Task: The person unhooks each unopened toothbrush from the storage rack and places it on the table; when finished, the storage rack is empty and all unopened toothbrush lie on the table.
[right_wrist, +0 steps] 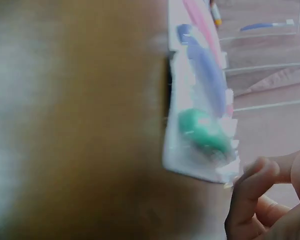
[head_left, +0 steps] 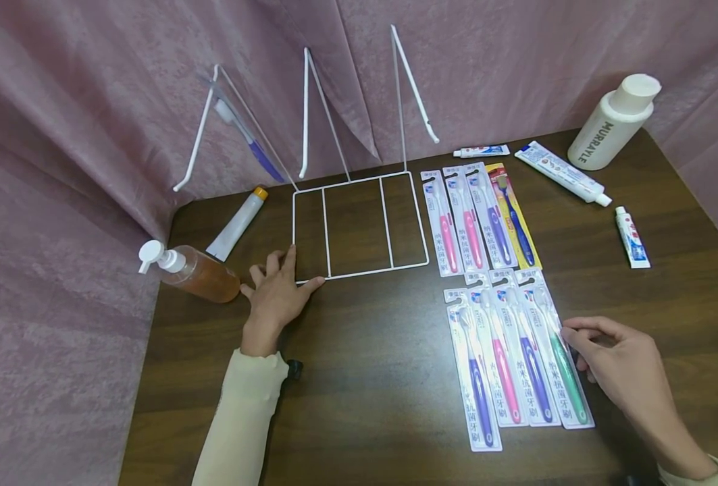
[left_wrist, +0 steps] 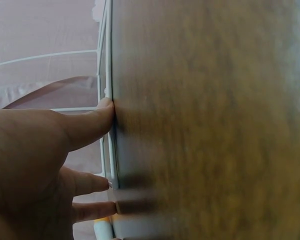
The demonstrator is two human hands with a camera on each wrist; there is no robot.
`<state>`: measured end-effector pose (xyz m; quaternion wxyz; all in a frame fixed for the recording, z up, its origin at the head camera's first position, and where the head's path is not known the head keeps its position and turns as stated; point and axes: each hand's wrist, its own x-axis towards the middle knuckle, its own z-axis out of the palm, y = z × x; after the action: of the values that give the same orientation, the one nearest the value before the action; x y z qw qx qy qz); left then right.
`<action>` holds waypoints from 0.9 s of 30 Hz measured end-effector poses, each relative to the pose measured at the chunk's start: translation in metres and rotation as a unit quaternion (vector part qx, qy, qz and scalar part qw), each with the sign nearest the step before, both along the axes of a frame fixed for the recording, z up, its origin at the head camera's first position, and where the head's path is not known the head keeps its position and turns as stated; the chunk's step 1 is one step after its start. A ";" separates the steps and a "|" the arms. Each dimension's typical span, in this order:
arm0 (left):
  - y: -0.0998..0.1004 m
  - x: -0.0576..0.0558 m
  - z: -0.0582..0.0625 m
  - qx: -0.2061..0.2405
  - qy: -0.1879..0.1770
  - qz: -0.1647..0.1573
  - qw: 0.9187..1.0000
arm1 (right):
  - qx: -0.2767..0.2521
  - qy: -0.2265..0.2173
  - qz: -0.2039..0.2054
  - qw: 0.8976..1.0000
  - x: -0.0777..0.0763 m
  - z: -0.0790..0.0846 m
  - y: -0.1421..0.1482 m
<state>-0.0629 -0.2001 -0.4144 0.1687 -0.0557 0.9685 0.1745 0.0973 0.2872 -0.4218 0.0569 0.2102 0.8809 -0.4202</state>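
My left hand (head_left: 276, 293) is spread at the near left corner of a white wire rack (head_left: 371, 273). Its thumb (left_wrist: 102, 117) and a finger touch the rack's frame. The rack carries one purple-and-white toothbrush (head_left: 261, 156) on its left prong. On the right, my right hand (head_left: 623, 364) has bent fingers at the edge of a packaged green toothbrush (head_left: 568, 378), seemingly pinching it. That pack lies flat at the right end of the near row, beside packs with a purple toothbrush (head_left: 535, 378) and a pink toothbrush (head_left: 504, 381). The right wrist view is blurred.
Behind the near row lies a far row of packs, with a blue toothbrush (head_left: 519, 229) at its end. A white bottle (head_left: 608, 128), toothpaste tube (head_left: 562, 173) and small tube (head_left: 632, 237) are at right. Left are a pump bottle (head_left: 203, 273) and grey tube (head_left: 237, 226).
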 end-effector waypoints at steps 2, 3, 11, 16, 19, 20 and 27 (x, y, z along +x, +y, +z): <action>0.001 0.000 0.001 -0.004 -0.005 -0.001 1.000 | -0.006 0.010 0.011 1.000 -0.005 0.004 -0.002; 0.002 0.000 0.003 -0.009 -0.011 -0.003 1.000 | -0.007 0.011 0.017 1.000 -0.008 0.006 -0.004; 0.002 0.000 0.001 -0.008 -0.010 -0.005 1.000 | 0.015 0.055 0.074 0.996 -0.038 0.025 -0.027; 0.000 -0.002 0.001 -0.011 -0.007 -0.006 1.000 | 0.024 0.095 0.138 0.986 -0.068 0.045 -0.058; 0.000 -0.002 0.001 -0.009 -0.005 -0.005 1.000 | 0.013 0.120 0.178 0.977 -0.089 0.060 -0.080; 0.001 -0.001 0.001 -0.009 -0.005 -0.004 1.000 | 0.007 0.129 0.190 0.973 -0.097 0.065 -0.089; 0.000 0.000 0.000 -0.009 0.001 0.001 1.000 | -0.040 0.189 0.232 0.953 -0.156 0.079 -0.156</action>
<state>-0.0630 -0.2001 -0.4145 0.1673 -0.0584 0.9701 0.1657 -0.0587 0.1314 -0.3427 -0.0062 -0.0857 0.8827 -0.4621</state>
